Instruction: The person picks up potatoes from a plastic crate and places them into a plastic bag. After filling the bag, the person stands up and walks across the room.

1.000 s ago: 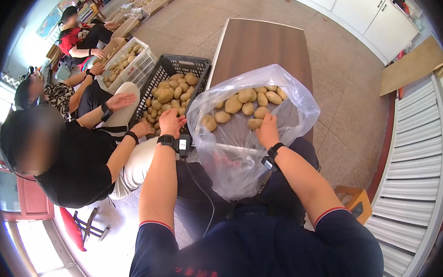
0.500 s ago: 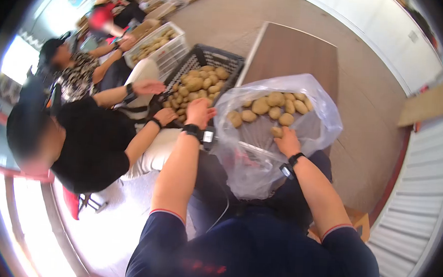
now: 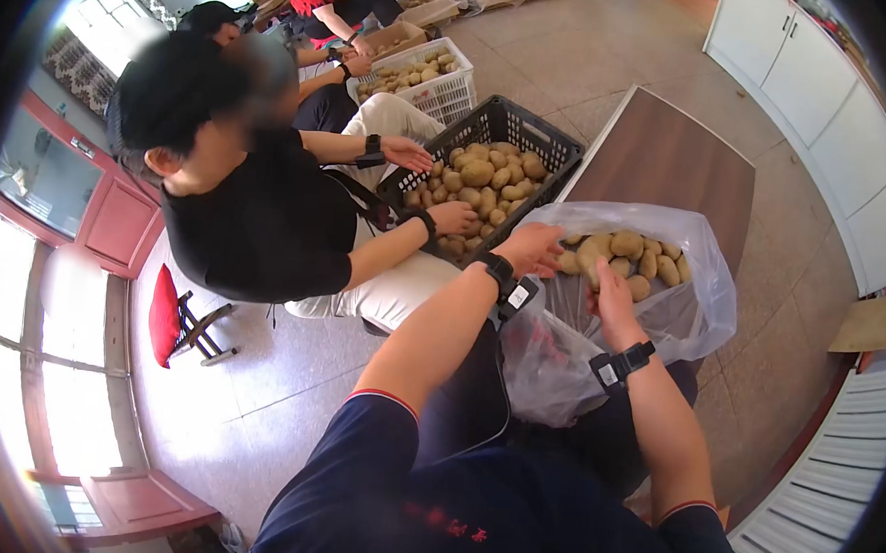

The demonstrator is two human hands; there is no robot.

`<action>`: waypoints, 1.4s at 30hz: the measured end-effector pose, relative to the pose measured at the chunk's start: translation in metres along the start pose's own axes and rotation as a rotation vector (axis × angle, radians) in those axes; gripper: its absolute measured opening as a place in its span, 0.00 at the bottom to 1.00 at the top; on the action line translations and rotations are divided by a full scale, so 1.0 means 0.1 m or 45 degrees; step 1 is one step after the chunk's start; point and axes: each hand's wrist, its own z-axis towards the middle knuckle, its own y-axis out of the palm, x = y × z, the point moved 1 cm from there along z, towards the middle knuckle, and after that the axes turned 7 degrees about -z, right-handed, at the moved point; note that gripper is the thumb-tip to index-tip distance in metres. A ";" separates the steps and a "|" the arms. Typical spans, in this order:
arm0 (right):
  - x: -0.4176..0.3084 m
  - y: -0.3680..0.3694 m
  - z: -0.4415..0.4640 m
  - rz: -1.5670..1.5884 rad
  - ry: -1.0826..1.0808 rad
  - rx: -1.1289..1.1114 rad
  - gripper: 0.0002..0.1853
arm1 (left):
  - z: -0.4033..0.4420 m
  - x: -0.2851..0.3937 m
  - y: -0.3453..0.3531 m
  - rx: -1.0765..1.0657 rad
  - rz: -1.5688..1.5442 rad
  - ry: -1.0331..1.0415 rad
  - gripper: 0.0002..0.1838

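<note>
A clear plastic bag (image 3: 708,280) lies open on the brown table, with several potatoes (image 3: 626,244) inside. My left hand (image 3: 530,249) is over the bag's left edge, fingers spread and holding nothing. Inside the bag's mouth my right hand (image 3: 614,304) is upright beside the potatoes, its fingers extended and apart, with no potato in its grasp that I can see. To the left of the bag is a black crate (image 3: 564,148) of potatoes, close to my left hand.
A co-worker in black (image 3: 256,207) sits at my left, both hands at the black crate. Beyond are a white crate (image 3: 449,97) and more people. The brown table (image 3: 670,148) extends away from me. A red folding stool (image 3: 165,314) stands at left.
The view has turned left, so the bag and table appear further right. My right hand has let go of a potato and its fingers have opened. My left hand has moved over the bag's edge.
</note>
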 end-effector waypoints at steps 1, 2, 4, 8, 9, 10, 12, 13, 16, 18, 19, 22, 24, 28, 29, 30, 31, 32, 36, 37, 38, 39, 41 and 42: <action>-0.10 0.07 -0.03 0.044 -0.027 -0.094 0.23 | -0.08 0.12 0.07 -0.001 0.002 0.001 0.20; -0.16 0.14 -0.04 0.088 -0.054 -0.188 0.23 | -0.15 0.23 0.15 -0.063 0.023 -0.082 0.21; -0.14 0.21 0.05 0.065 -0.024 -0.174 0.22 | -0.18 0.31 0.20 -0.128 0.044 -0.167 0.21; -0.06 0.27 0.13 -0.107 -0.208 -0.083 0.20 | -0.24 0.37 0.18 -0.163 0.172 -0.147 0.27; -0.06 0.27 0.11 -0.119 -0.253 -0.076 0.19 | -0.27 0.38 0.15 -0.187 0.422 0.051 0.28; -0.02 0.25 0.13 -0.121 -0.254 -0.075 0.19 | -0.22 0.30 0.08 -0.188 0.421 0.053 0.28; 0.10 0.21 0.17 -0.168 -0.363 -0.007 0.17 | -0.11 0.15 -0.08 -0.048 0.159 0.018 0.34; 0.25 0.16 0.25 -0.169 -0.362 -0.004 0.17 | -0.09 0.09 -0.12 -0.051 0.159 0.018 0.34; 0.60 -0.14 0.41 -0.588 -0.704 0.322 0.17 | -0.08 0.06 -0.20 0.273 -0.233 0.122 0.17; 0.64 -0.36 0.34 -0.986 -0.604 0.514 0.18 | -0.15 0.15 -0.30 0.433 -0.554 -0.102 0.16; 0.63 -0.45 0.30 -0.985 -0.604 0.517 0.18 | -0.14 0.11 -0.37 0.463 -0.595 -0.089 0.14; 0.68 -0.67 0.24 -1.357 -0.547 0.666 0.21 | -0.08 0.03 -0.56 0.634 -0.590 -0.074 0.14; 0.75 -0.75 0.24 -1.445 -0.528 0.700 0.24 | -0.07 -0.02 -0.65 0.625 -0.647 -0.026 0.13; 0.79 -0.75 0.20 -1.462 -0.523 0.676 0.25 | -0.04 -0.05 -0.74 0.788 -0.762 0.024 0.13; 0.77 -0.73 0.17 -1.466 -0.479 0.641 0.26 | -0.05 -0.06 -0.75 0.840 -0.746 0.029 0.13; 0.75 -0.71 0.15 -1.469 -0.437 0.605 0.26 | -0.07 -0.06 -0.76 0.893 -0.729 0.036 0.14; 0.73 -0.71 0.14 -1.468 -0.436 0.607 0.26 | -0.08 -0.05 -0.76 0.892 -0.728 0.036 0.14; 0.71 -0.70 0.12 -1.489 -0.403 0.602 0.26 | -0.10 -0.05 -0.77 0.898 -0.716 0.038 0.13; 0.67 -0.72 0.12 -1.550 -0.323 0.585 0.27 | -0.12 -0.03 -0.80 1.036 -0.801 0.081 0.14; 0.69 -0.73 0.13 -1.554 -0.317 0.586 0.27 | -0.06 -0.11 -0.88 1.032 -0.803 0.075 0.14; 0.71 -0.74 0.15 -1.561 -0.413 0.623 0.28 | -0.01 -0.19 -0.97 1.043 -0.840 0.098 0.14; 0.69 -0.74 0.15 -1.568 -0.506 0.661 0.28 | -0.01 -0.19 -1.00 1.051 -0.877 0.118 0.14; 0.70 -0.73 0.13 -1.574 -0.473 0.636 0.28 | -0.04 -0.21 -1.04 1.052 -0.882 0.109 0.15; 0.71 -0.73 0.13 -1.575 -0.457 0.605 0.28 | -0.05 -0.19 -1.05 1.063 -0.888 0.115 0.15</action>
